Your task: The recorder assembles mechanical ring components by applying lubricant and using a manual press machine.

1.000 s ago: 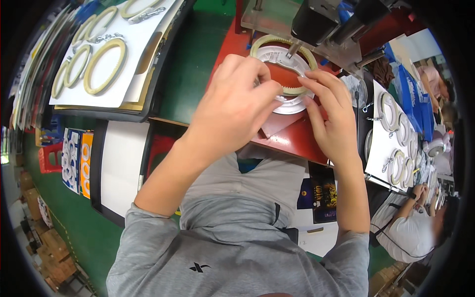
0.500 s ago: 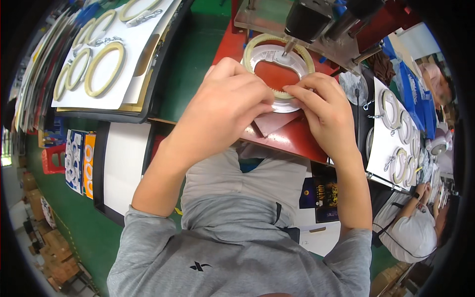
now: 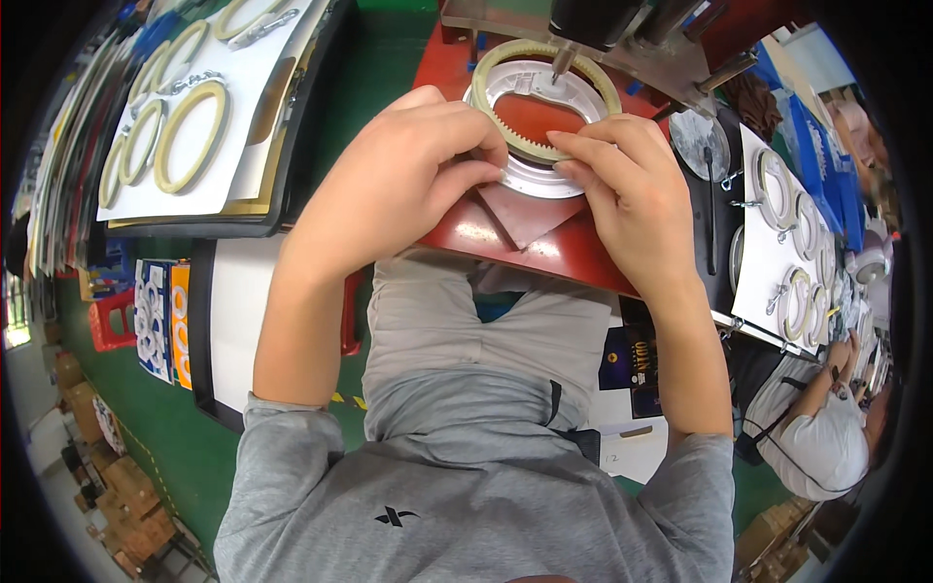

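A cream ring with inner teeth (image 3: 605,85) lies tilted over a silver metal ring (image 3: 550,182) on a red machine base (image 3: 461,234). My left hand (image 3: 394,175) is closed at the near left of the rings, its thumb and fingertips pinching at the toothed ring's edge. At the near right, my right hand (image 3: 630,180) pinches the same ring between thumb and fingers. A dark spindle with a metal tip (image 3: 563,64) comes down over the far part of the rings. My fingers partly cover the near rim.
Several cream rings (image 3: 191,138) rest on a white sheet at the left. More rings (image 3: 775,189) lie on a white board at the right. A clear plate (image 3: 496,17) belongs to the machine overhead. Another person (image 3: 814,432) sits at the far right.
My left hand has moved left along the near rim, leaving more of the teeth showing. My right hand stays at the near right of the ring. The whole view has shifted slightly.
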A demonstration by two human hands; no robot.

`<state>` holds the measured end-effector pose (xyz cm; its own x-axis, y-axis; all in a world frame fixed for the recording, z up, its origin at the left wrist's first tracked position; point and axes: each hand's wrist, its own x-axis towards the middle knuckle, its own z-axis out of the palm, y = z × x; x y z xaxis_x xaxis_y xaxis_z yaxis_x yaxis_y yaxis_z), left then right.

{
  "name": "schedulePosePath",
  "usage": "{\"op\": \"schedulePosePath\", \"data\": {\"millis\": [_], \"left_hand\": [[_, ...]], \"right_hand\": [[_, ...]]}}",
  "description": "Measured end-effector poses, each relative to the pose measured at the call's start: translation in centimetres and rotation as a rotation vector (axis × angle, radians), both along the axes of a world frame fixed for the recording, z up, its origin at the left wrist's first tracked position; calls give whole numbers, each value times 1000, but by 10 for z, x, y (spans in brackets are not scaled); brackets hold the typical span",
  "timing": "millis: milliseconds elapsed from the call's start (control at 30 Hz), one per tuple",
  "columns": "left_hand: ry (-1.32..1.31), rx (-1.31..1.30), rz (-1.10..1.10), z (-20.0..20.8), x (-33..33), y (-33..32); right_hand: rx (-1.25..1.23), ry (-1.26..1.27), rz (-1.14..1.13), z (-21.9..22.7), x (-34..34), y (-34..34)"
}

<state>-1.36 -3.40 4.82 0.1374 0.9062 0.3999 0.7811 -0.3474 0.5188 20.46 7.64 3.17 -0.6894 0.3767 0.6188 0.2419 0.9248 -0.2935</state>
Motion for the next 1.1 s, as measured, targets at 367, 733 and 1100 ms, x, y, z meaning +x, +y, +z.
{"op": "schedulePosePath", "data": {"millis": [367,733,1100], "left_hand": [[-47,-79,-138,0,-16,12],[118,271,113,-33,11,-26],[40,222,124,-39,12,-31]], "right_hand": [[-43,-9,0,3,-1,-1],[-33,-25,20,4,-3,1],[85,-50,-7,5,-4,-8]]}}
